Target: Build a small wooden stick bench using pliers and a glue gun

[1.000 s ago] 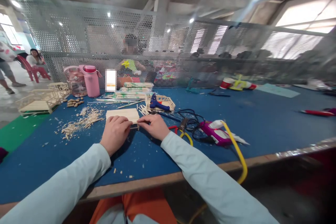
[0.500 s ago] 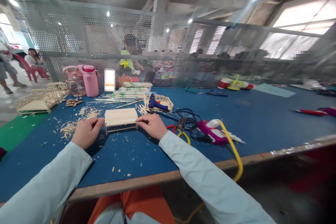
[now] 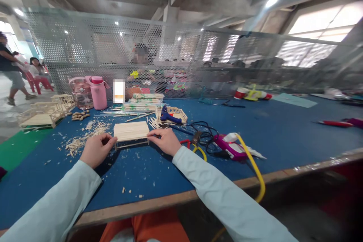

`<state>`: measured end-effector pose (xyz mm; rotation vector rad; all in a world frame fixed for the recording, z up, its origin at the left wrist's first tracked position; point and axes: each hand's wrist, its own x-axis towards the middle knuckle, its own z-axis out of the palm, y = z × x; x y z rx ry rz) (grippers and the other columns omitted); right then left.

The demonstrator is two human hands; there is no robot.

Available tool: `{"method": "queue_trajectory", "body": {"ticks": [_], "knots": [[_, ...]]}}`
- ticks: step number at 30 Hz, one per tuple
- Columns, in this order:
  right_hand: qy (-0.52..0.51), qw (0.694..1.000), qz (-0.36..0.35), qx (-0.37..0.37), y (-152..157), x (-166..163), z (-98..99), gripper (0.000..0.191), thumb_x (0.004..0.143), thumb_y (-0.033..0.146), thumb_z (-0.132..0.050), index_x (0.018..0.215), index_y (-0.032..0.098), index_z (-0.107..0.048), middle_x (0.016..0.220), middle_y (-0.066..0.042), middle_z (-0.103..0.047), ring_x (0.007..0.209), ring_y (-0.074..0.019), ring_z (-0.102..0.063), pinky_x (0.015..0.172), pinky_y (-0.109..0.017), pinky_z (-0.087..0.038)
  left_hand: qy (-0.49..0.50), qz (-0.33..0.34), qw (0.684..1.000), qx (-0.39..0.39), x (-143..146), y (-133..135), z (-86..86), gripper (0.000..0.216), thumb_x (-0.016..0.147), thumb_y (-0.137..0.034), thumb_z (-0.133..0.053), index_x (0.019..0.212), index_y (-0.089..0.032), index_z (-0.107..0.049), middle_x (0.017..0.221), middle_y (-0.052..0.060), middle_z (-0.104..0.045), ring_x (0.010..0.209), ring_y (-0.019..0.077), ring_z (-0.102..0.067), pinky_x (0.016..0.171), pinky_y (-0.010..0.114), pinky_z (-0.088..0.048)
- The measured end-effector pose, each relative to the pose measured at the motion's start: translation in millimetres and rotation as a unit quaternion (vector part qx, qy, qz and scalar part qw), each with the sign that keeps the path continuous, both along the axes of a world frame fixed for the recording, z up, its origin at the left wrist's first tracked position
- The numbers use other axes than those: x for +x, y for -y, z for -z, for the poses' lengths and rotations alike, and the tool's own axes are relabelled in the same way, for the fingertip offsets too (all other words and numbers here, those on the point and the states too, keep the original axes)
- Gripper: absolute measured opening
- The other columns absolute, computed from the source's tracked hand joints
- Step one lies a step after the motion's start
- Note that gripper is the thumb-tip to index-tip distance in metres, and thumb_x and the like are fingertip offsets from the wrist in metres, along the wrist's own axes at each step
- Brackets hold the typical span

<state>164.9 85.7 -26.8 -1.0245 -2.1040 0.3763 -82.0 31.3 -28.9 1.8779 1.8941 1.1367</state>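
A small model bed of pale wooden sticks (image 3: 131, 131) stands on thin legs on the blue table. Its top is a flat row of sticks laid side by side. My left hand (image 3: 97, 149) is at its left end, thumb and curled fingers closing at the front corner. At the right front corner, my right hand (image 3: 166, 141) pinches the edge between thumb and fingertips. Just behind the right hand, a blue glue gun (image 3: 169, 115) rests on another stick-built frame (image 3: 182, 113). Loose short sticks (image 3: 154, 123) lie beside that frame.
Wood scraps (image 3: 76, 145) and peanuts (image 3: 81, 115) lie to the left, near finished stick models (image 3: 39, 115). A pink bottle (image 3: 98, 94) and bundled sticks (image 3: 147, 100) stand behind. Rightward are yellow-handled scissors (image 3: 200, 151), black cable (image 3: 208, 130) and a purple device (image 3: 234, 151) with a yellow cord.
My left thumb has come in against the model's left front corner. The right hand keeps its pinch. The view has shifted slightly, and a person at far left shows more fully.
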Motion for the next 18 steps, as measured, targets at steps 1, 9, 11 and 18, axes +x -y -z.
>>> {"method": "queue_trajectory", "body": {"ticks": [1,9,11,18], "knots": [[0.0,1.0,-0.001,-0.002,-0.2,0.1,0.3,0.011,0.075,0.018,-0.063,0.077,0.021,-0.073,0.078,-0.001,-0.074,0.072,-0.0151,-0.068,0.07,-0.023,-0.049,0.013,0.003,1.0,0.005,0.1,-1.0,1.8,0.034,0.068,-0.053,-0.05,0.066,-0.02,-0.059,0.057,0.001,-0.062,0.055,0.0173,-0.055,0.056,0.027,-0.039],[-0.001,1.0,-0.002,0.001,-1.6,2.0,1.0,0.011,0.075,0.021,-0.062,0.078,0.022,-0.073,0.079,-0.001,-0.074,0.073,-0.0153,-0.068,0.071,-0.024,-0.05,0.088,0.031,0.995,0.016,1.2,-7.2,10.1,0.029,0.07,-0.048,-0.053,0.064,-0.019,-0.057,0.056,0.001,-0.061,0.054,0.0167,-0.054,0.055,0.028,-0.041],[0.003,1.0,0.0,0.003,-1.4,2.5,1.0,0.011,0.075,0.021,-0.062,0.078,0.023,-0.073,0.079,0.0,-0.074,0.072,-0.0154,-0.068,0.07,-0.024,-0.05,0.106,0.039,0.993,0.017,1.9,-7.0,9.8,0.03,0.069,-0.048,-0.054,0.063,-0.019,-0.057,0.056,0.002,-0.062,0.054,0.017,-0.055,0.055,0.029,-0.042],[0.014,1.0,0.008,0.006,0.1,2.8,0.5,0.012,0.076,0.022,-0.061,0.079,0.023,-0.073,0.079,0.0,-0.074,0.072,-0.0154,-0.068,0.07,-0.025,-0.049,0.147,0.056,0.988,0.005,4.0,-2.9,6.4,0.031,0.064,-0.05,-0.06,0.068,-0.019,-0.059,0.06,0.002,-0.065,0.057,0.0173,-0.058,0.058,0.029,-0.044]]}}
